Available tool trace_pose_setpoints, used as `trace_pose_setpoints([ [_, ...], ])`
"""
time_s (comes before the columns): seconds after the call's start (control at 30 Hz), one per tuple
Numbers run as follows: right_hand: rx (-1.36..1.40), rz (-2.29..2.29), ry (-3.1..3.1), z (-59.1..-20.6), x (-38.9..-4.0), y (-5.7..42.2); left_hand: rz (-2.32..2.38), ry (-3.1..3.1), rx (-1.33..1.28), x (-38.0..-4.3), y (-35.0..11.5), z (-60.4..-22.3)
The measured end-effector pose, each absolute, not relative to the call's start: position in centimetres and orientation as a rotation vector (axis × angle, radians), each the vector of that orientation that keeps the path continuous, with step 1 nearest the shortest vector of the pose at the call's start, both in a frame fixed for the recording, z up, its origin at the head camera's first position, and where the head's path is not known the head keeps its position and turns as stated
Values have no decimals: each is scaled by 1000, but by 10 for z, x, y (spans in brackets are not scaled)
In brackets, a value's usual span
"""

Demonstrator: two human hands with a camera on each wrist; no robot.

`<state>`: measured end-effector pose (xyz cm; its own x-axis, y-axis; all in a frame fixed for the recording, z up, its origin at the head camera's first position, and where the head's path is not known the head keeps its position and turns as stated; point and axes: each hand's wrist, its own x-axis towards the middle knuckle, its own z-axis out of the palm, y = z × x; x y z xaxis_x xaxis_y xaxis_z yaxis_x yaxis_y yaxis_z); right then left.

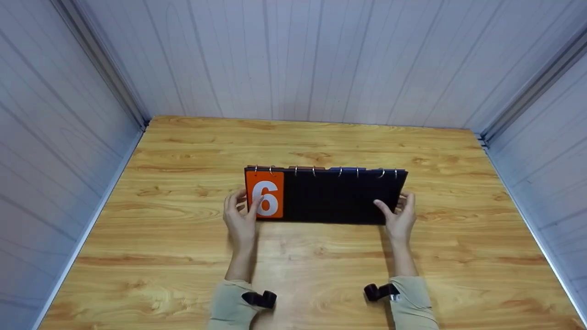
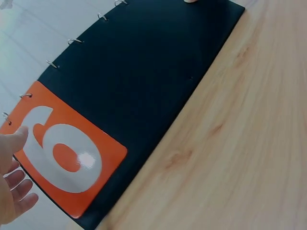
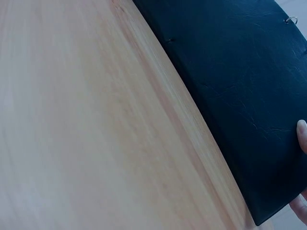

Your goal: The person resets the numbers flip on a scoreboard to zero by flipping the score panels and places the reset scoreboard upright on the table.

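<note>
A black flip scoreboard [image 1: 330, 197] with metal rings along its top edge stands tilted on the wooden table in the head view. One orange card [image 1: 277, 176] with a white 6 hangs at its left end. My left hand [image 1: 240, 220] grips that end, thumb over the card's front and fingers at the side and behind. At the other end my right hand [image 1: 400, 220] holds the board, its thumb on the black front and its fingers partly hidden behind. In the right wrist view only fingertips [image 3: 302, 132] show at the board's edge.
The board's lower edge meets the wood-grain table [image 1: 321, 275]. White panel walls [image 1: 293, 59] enclose the table at the back and on both sides. Black wrist cameras [image 1: 261, 299] sit on both sleeves. Orange and blue card edges [image 1: 347, 168] peek out behind the top.
</note>
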<state>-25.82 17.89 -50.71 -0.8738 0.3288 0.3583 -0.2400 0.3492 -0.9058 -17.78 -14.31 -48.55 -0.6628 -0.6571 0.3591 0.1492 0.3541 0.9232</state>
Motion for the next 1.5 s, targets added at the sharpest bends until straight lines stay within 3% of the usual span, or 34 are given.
trace_pose_setpoints([
  [0.3, -42, 1591, -2113, -494, -252, 174, -1338, -1948, 611, -185, -144, -488],
  [0.47, -55, 1562, -2115, -508, -259, 178, -1342, -1941, 639, -182, -148, -485],
  [0.8, -25, 1517, -2105, -518, -263, 181, -1274, -2043, 513, -170, -152, -472],
  [1.1, -48, 1560, -2123, -497, -252, 174, -1072, -2068, 353, -155, -151, -459],
  [1.27, -44, 1566, -2124, -485, -244, 170, -1208, -2098, 237, -147, -152, -448],
  [1.5, -75, 1553, -2138, -505, -256, 177, -1566, -2069, 21, -141, -166, -436],
])
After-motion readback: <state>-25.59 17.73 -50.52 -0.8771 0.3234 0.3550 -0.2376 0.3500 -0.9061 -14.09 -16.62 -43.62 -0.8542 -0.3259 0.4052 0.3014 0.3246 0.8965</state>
